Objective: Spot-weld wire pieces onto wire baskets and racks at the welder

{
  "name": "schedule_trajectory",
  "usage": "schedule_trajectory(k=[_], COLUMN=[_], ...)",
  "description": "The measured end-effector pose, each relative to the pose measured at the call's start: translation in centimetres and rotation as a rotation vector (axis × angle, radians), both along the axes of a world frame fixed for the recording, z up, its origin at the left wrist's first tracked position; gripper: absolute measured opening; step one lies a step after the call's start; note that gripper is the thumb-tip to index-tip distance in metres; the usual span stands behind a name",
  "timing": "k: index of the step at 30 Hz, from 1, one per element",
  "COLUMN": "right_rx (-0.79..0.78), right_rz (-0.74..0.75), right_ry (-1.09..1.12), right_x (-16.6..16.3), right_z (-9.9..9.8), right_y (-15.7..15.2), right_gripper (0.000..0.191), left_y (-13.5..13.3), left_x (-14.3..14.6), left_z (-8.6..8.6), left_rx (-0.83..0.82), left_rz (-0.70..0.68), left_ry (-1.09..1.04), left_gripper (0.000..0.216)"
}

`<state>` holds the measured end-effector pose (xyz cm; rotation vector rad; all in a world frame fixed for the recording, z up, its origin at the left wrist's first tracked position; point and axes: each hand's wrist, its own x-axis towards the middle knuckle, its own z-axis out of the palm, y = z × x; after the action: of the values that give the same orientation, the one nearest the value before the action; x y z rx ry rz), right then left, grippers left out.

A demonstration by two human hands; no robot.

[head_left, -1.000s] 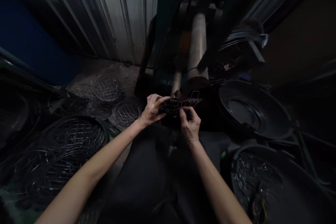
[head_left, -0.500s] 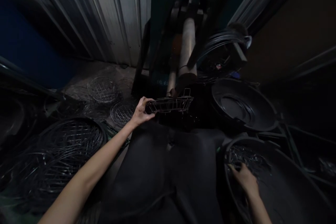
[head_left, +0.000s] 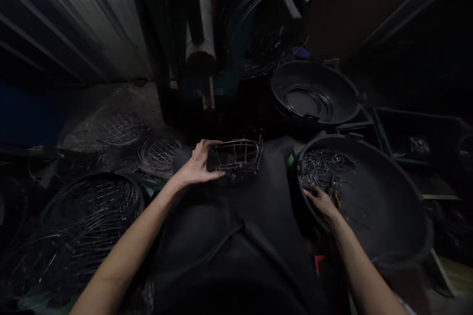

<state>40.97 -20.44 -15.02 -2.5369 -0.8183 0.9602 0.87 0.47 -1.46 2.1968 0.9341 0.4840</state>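
A ribbed metal wall (head_left: 70, 24) is running across the upper left. At the right, a big black tub (head_left: 391, 206) is sitting on the floor just beside the person's knee. The lap (head_left: 240, 221), covered in dark cloth, is filling the lower middle. A large round wire grid (head_left: 92, 202) is lying on the floor at the left, with two small grids (head_left: 158, 152) lying beyond it, near the wall. A far tub (head_left: 291, 76) is sitting behind the big one, tilted toward the camera. Above it a wire coil (head_left: 258, 15) is hanging beside a roller (head_left: 201, 34) on a dark machine.

A cage (head_left: 236, 157) of bent wire is resting on the far edge of the lap, near the knees, its open side facing the camera. The left hand (head_left: 197, 167) is gripping the cage at its left end, fingers curling over the rim and the thumb lying along the top wire. The right hand (head_left: 321, 202) is reaching over the near wall of the big tub, well apart from the cage, with its fingers lying among the wire bits (head_left: 325, 167) heaped there. Whether those fingers are closing on a piece is too dark to tell.
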Motion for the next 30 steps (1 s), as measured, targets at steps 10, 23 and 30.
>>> schedule_trajectory(k=[10, 23, 30], right_rx=[0.002, 0.001, 0.035], right_rz=[-0.017, 0.084, -0.120], right_ry=[0.286, 0.031, -0.228], right_x=[-1.3, -1.9, -1.6], right_z=[1.1, 2.3, 3.1], right_y=[-0.1, 1.8, 1.0], right_gripper=[0.020, 0.012, 0.028], left_y=[-0.8, -0.3, 0.0], left_x=[-0.1, 0.1, -0.2], left_z=[-3.1, -1.2, -2.2], left_rx=[0.101, 0.140, 0.168], left_rz=[0.221, 0.159, 0.172], left_ry=[-0.120, -0.071, 0.005], left_gripper=[0.077, 0.064, 0.077])
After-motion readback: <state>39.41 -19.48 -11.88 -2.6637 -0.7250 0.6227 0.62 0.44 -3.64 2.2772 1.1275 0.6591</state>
